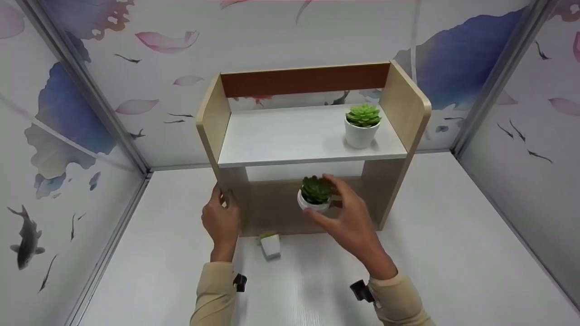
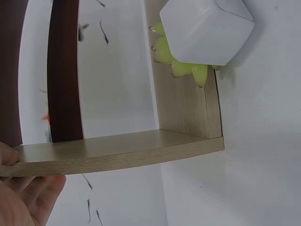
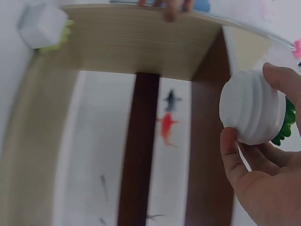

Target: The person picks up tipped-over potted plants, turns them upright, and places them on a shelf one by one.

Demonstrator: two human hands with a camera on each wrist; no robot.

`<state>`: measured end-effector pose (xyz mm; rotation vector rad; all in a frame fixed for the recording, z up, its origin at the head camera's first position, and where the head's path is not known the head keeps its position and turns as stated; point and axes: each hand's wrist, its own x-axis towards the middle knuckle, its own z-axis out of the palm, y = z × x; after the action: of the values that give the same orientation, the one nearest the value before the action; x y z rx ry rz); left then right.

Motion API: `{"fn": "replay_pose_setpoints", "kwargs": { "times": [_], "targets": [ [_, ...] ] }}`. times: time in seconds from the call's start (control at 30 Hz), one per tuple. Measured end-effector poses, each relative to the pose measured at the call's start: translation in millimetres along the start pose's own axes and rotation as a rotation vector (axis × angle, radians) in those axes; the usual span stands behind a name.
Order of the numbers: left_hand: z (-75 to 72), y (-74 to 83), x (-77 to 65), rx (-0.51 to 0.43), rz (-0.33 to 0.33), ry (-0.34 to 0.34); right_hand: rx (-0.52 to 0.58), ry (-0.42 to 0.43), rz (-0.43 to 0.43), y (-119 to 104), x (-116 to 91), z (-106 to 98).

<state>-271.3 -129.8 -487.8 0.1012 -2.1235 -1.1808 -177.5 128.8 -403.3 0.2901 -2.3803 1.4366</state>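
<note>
My right hand (image 1: 351, 219) grips a small dark green succulent in a ribbed white pot (image 3: 251, 107), held in front of the lower part of a wooden shelf (image 1: 312, 160). With thumb and fingers on either side of its left side panel (image 2: 117, 153), my left hand (image 1: 222, 222) holds the shelf. On the upper board, toward the right, stands a light green succulent in a round white pot (image 1: 361, 133). A third plant, in an angular white pot (image 1: 271, 246) with yellow-green leaves, lies tipped over on the table before the shelf.
The shelf stands on a white table (image 1: 453, 253) near the back wall. Patterned panels with fish and petals enclose the table at the back, left (image 1: 59, 149) and right. Dark brown back slats (image 2: 64, 70) cross the shelf's rear.
</note>
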Motion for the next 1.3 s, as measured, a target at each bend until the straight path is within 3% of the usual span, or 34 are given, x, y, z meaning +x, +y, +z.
{"fn": "replay_pose_setpoints", "kwargs": {
  "times": [0.33, 0.57, 0.9, 1.3],
  "targets": [
    [-0.3, -2.9, 0.4, -0.004, -0.004, -0.007, 0.031, 0.082, -0.120, -52.9, 45.3, -34.2],
    [-0.5, -4.6, -0.6, -0.002, -0.008, -0.009, 0.040, 0.121, -0.166, -70.8, 74.5, -44.9],
    [-1.1, -3.0, -0.5, 0.024, -0.004, -0.005, 0.009, 0.136, -0.107, -70.4, 104.5, -42.2],
    [0.8, -3.5, -0.1, 0.020, 0.006, 0.006, -0.010, 0.125, -0.049, -44.9, 119.8, -26.4]
  ]
}}
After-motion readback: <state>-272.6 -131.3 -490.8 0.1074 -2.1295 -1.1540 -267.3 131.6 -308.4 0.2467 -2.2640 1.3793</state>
